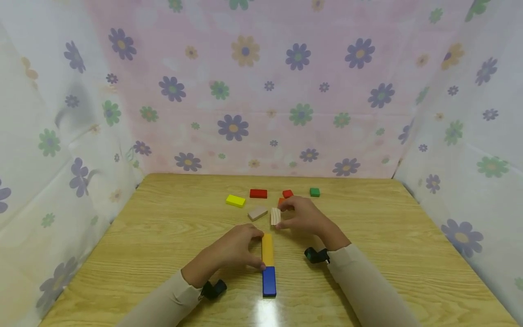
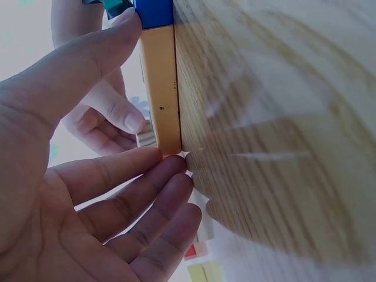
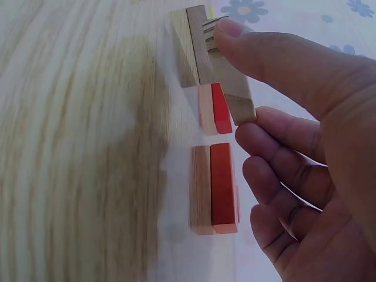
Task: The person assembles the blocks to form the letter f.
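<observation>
My left hand (image 1: 239, 247) holds a yellow-orange block (image 1: 267, 249) by its two ends, thumb at the near end and index fingertip at the far end. A blue block (image 1: 269, 281) lies end to end with it, nearer to me; the thumb tip is right at their joint in the left wrist view. Beyond them, my right hand (image 1: 302, 215) pinches a plain wooden block (image 1: 275, 217) between thumb and fingers. That wooden block (image 3: 235, 88) appears raised at a slant in the right wrist view. Another plain wooden block (image 1: 257, 213) lies just left of it.
Farther back on the wooden table (image 1: 171, 218) lie a yellow block (image 1: 235, 201), a red block (image 1: 258, 194), a small red block (image 1: 288, 194) and a green block (image 1: 314, 192). An orange-red block (image 1: 281, 201) is partly hidden behind the right hand. Flowered cloth (image 1: 269, 100) encloses the table.
</observation>
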{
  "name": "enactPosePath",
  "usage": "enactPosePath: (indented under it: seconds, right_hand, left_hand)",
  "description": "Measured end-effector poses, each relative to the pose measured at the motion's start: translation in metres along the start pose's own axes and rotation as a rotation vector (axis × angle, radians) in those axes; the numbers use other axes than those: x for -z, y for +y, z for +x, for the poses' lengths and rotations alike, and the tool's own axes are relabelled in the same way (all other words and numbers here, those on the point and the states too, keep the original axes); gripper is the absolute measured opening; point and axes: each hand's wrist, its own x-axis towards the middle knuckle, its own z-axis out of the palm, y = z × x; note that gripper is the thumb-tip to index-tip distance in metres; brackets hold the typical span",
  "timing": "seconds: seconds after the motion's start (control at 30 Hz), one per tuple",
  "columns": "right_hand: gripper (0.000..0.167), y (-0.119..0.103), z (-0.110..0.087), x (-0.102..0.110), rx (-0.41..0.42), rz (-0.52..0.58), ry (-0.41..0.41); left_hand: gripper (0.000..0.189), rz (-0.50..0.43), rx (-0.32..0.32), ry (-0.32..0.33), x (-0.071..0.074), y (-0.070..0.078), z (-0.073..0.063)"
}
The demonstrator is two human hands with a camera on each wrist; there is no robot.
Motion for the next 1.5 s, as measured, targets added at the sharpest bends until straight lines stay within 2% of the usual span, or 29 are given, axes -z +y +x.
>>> enactPosePath:
  seconds: [0.13, 0.3, 0.6, 0.97, 1.33, 1.5]
  right_hand:
    - [0.052, -0.002, 0.001, -0.004, -0.02, 0.002, -0.021]
    - [0.053, -0.005, 0.001, -0.007, -0.053, 0.016, -0.026]
    - [0.049, -0.001, 0.006, -0.015, -0.056, 0.013, -0.031]
    - [0.049, 0.002, 0.006, -0.017, -0.045, 0.026, -0.029]
    - [0.057, -0.002, 0.005, -0.018, -0.048, 0.046, -0.061]
    - [0.051, -0.003, 0.005, -0.019, -0.01, 0.063, -0.07]
  left_hand:
    - [0.086, -0.008, 0.005, -0.001, -0.001, -0.001, -0.001]
    - [0.087, 0.003, -0.025, 0.008, -0.003, -0.002, -0.001]
    - [0.086, 0.024, -0.034, 0.014, -0.001, -0.002, 0.0]
    - [0.085, 0.018, -0.033, 0.011, 0.001, 0.001, 0.001]
    - [0.084, 0.043, -0.046, 0.027, 0.0, 0.0, 0.0]
    - [0.085, 0.044, -0.045, 0.03, 0.0, -0.001, 0.001]
